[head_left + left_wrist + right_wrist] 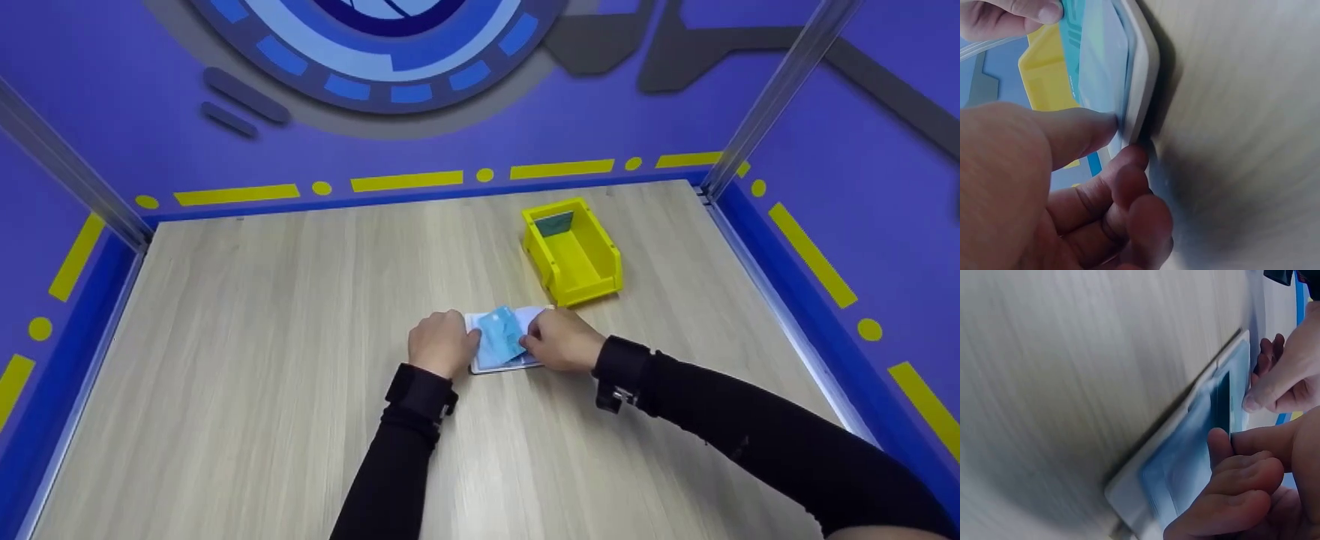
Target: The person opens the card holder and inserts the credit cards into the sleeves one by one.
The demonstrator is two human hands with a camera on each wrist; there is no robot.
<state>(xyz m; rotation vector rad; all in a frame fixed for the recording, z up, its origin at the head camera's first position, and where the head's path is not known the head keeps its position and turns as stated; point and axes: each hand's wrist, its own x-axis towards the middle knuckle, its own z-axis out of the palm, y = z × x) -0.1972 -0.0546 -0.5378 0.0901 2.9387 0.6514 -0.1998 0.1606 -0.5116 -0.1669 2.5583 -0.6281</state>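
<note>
A flat, white-edged card holder [489, 367] with clear bluish sleeves lies on the wooden table in the head view. On top of it, a light blue card [501, 335] sits at a tilt. My left hand [441, 343] holds the holder's left edge; in the left wrist view the thumb presses on the sleeve, with curled fingertips at the holder's edge [1143, 73]. From the right, my right hand [564, 341] pinches the card's lower right edge between thumb and finger. In the right wrist view the card [1222, 402] stands slightly raised off the sleeve.
Just behind the holder, to the right, stands a yellow open-front bin [589, 291]. A dark greenish flat piece [553, 223] leans inside it at the back. Blue-purple panels with yellow marks [406, 181] border the table [247, 337] at the back and sides.
</note>
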